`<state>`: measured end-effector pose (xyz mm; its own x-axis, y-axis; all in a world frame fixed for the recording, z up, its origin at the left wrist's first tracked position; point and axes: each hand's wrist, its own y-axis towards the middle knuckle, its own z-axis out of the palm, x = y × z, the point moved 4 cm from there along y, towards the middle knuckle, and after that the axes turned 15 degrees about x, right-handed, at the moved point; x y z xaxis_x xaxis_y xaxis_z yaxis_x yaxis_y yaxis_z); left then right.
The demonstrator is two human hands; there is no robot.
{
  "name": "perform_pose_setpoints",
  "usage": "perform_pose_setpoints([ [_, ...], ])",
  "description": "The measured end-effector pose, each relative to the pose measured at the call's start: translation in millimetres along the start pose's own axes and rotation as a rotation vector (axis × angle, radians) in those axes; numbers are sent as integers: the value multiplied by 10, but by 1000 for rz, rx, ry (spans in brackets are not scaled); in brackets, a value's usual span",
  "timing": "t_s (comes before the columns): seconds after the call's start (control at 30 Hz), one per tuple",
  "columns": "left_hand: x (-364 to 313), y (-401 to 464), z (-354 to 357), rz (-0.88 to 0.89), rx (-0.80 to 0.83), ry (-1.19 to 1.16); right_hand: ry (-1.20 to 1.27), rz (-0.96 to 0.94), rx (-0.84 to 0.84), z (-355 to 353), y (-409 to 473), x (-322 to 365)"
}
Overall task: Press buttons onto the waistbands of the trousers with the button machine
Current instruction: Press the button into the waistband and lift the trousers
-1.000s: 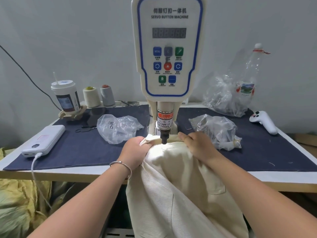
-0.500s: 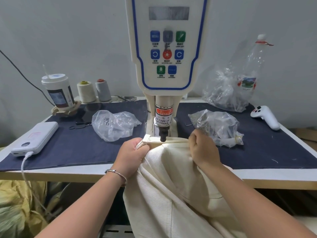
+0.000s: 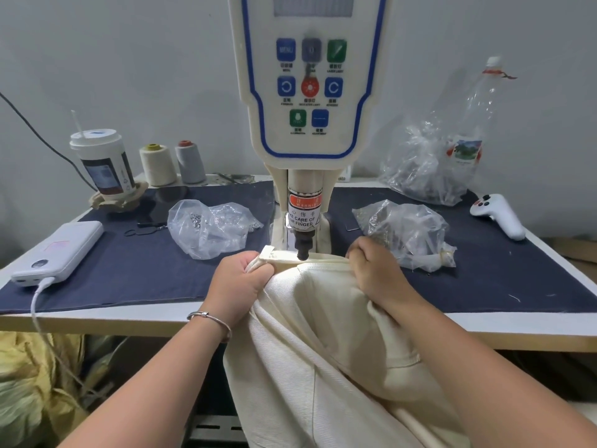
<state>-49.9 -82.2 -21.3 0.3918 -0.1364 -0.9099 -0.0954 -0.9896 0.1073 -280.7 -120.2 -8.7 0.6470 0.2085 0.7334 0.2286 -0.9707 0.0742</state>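
Cream trousers point(image 3: 323, 350): waistband point(image 3: 290, 258) under the machine point(image 3: 310, 124) punch point(image 3: 303, 245).
Left grip point(image 3: 240, 279): clutching the waistband.
Right grip point(image 3: 374, 270): curled on the waistband.

Both forearms are bare (no sleeves showing), and a thin silver bangle point(image 3: 210, 320) circles the left wrist

"warning", "care of", "finger" on machine label point(image 3: 304, 211)

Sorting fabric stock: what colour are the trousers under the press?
Cream, with a fine ribbed weave; trousers, head view.
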Motion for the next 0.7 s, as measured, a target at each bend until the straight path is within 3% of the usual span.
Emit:
perform_pose_setpoints([
  [0.7,-88,-28,2,-132,79,17,0,59,-79,25,-119,45],
])
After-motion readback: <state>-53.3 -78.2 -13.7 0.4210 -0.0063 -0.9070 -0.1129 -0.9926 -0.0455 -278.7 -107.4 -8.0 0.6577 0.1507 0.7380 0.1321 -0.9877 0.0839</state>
